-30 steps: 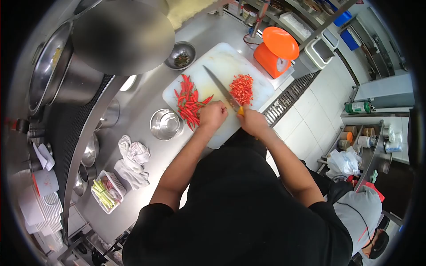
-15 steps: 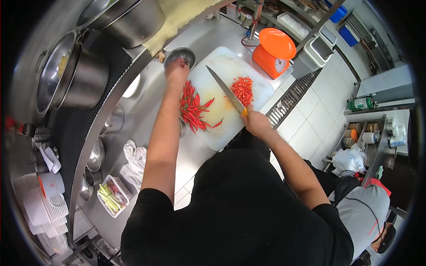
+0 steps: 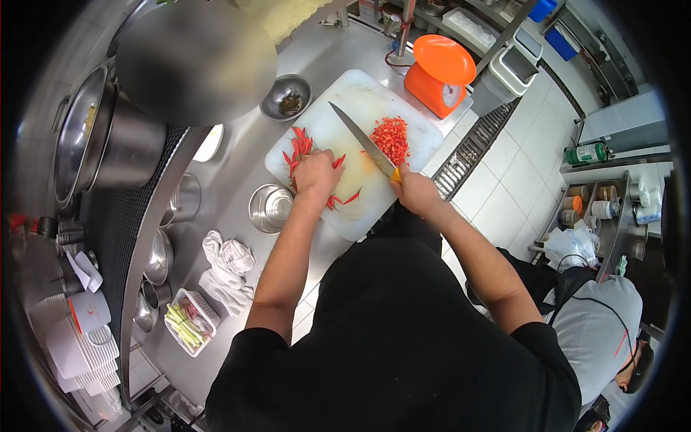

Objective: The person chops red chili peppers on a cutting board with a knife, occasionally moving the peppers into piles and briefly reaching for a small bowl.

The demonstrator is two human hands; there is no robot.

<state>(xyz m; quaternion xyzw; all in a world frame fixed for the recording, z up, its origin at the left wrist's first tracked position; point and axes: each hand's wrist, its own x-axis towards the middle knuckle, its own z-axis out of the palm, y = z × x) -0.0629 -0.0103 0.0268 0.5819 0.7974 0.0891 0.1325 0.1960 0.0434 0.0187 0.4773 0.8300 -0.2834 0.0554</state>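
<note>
My right hand (image 3: 417, 190) grips the yellow handle of a kitchen knife (image 3: 362, 138). Its long blade lies across the white cutting board (image 3: 353, 88), beside a heap of chopped red chilies (image 3: 391, 139). On the board's left part, my left hand (image 3: 317, 173) is closed over the pile of whole red chilies (image 3: 301, 142), with its fingers bent down among them and fingertips mostly hidden. Several whole chilies stick out around the hand. Just beyond the board's left edge stands a metal bowl (image 3: 277, 98) with dark green scraps, probably chili stems, in it.
An orange scale (image 3: 434, 90) stands past the board's far right corner. An empty metal bowl (image 3: 271, 209) sits near my left forearm, with a white cloth (image 3: 226, 270) and a white basket (image 3: 191, 322) of pale green stalks closer in. At right is another person (image 3: 603, 327).
My left hand has moved from the metal bowl with scraps back to the whole chilies and closed over them. The knife and my right hand stay nearly in place.
</note>
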